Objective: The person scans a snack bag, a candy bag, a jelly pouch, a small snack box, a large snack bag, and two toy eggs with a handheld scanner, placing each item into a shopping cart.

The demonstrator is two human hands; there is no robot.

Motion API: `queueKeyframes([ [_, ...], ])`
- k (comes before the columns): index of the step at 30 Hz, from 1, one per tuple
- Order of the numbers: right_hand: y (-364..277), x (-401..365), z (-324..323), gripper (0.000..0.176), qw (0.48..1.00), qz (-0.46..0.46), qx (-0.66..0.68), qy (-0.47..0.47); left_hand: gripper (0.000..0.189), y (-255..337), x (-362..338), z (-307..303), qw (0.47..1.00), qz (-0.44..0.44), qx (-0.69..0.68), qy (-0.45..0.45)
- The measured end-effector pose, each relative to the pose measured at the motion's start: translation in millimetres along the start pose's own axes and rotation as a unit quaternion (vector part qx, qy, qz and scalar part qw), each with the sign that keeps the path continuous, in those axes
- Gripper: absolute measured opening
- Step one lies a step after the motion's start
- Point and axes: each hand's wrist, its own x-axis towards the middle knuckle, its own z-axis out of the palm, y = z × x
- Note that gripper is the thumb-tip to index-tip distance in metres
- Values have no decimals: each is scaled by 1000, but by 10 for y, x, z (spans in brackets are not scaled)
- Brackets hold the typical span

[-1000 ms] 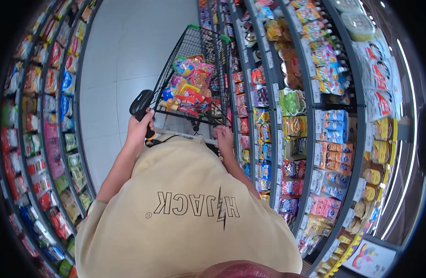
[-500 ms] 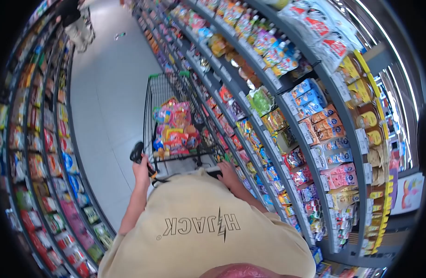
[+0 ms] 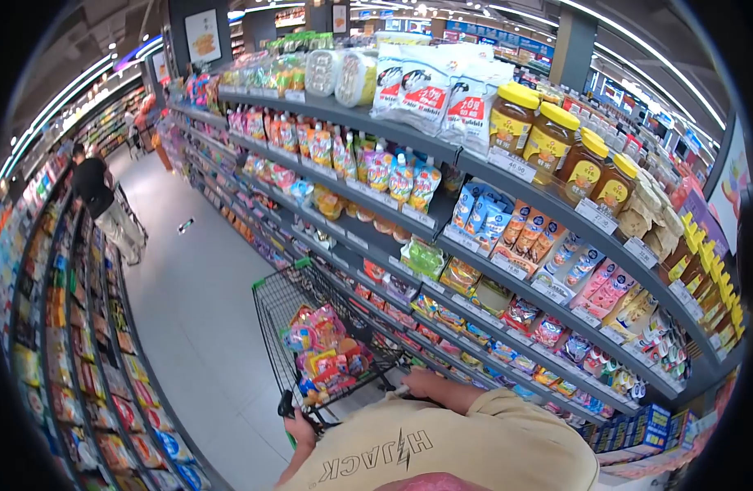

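Note:
A black wire shopping cart (image 3: pixel 272 323) with green corners stands in front of me, beside the right-hand shelves. Inside it lie several brightly coloured bags of packaged snacks (image 3: pixel 331 360). My left hand (image 3: pixel 300 430) is closed at the left end of the cart's handle, around a black grip-like part (image 3: pixel 286 403). At the handle's right end, my right hand (image 3: pixel 420 383) is closed on the bar, its fingertips partly hidden. My beige shirt covers the middle of the handle.
Long shelves (image 3: pixel 376 200) of snacks, drink pouches and honey jars (image 3: pixel 548 135) run close along my right. Another stocked shelf (image 3: pixel 90 360) borders the left. A person in a black top (image 3: pixel 94 184) stands up the aisle at left. A small object (image 3: pixel 186 225) shows on the floor (image 3: pixel 176 286).
My view has tilted up and turned toward the right-hand shelves, so the cart and hands appear lower in the picture. Both hands stay at the handle.

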Motion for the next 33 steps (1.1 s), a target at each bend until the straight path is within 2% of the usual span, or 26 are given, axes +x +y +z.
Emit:
queueKeyframes([
  [2, 97, 88, 132, 32, 1000, -10, -10, -7, 14, 41, -57, 62, 1000, 11, -17, 12],
  [5, 194, 111, 162, 41, 1000, -12, 2, -3, 13, -11, -73, 118, 999, 24, -17, 30],
  [6, 200, 96, 140, 44, 1000, -7, 10, 2, 13, -18, -55, 181, 999, 35, -7, 34],
  [7, 174, 49, 136, 39, 999, 0, 4, 46, 13, -59, -43, 193, 998, 46, 4, 40],
  [11, 256, 73, 117, 47, 998, -32, 3, 56, 16, -173, -28, 229, 989, 101, 79, 70],
  [14, 335, 143, 131, 56, 999, -39, 3, 11, 20, -186, -50, 254, 988, 96, 89, 79],
  [16, 294, 98, 41, 60, 999, -37, 12, 18, 21, -189, -37, 259, 990, 88, 84, 75],
  [18, 213, -2, -107, 62, 999, -33, 21, 6, 24, -206, -12, 253, 982, 116, 126, 84],
  [21, 331, 105, 26, 64, 998, -64, 10, 20, 27, -273, 15, 272, 981, 121, 123, 92],
  [24, 372, 128, 106, 65, 997, -61, 24, 43, 29, -83, -180, 357, 981, 113, 126, 96],
  [27, 396, 130, 134, 64, 998, -52, -11, 46, 30, -149, -146, 322, 983, 110, 127, 77],
  [30, 376, 124, 157, 45, 997, -29, -15, 66, 26, -200, -111, 322, 974, 151, 147, 83],
  [33, 357, 170, 159, 33, 999, -9, -32, 37, 31, -226, -71, 336, 981, 97, 150, 81],
])
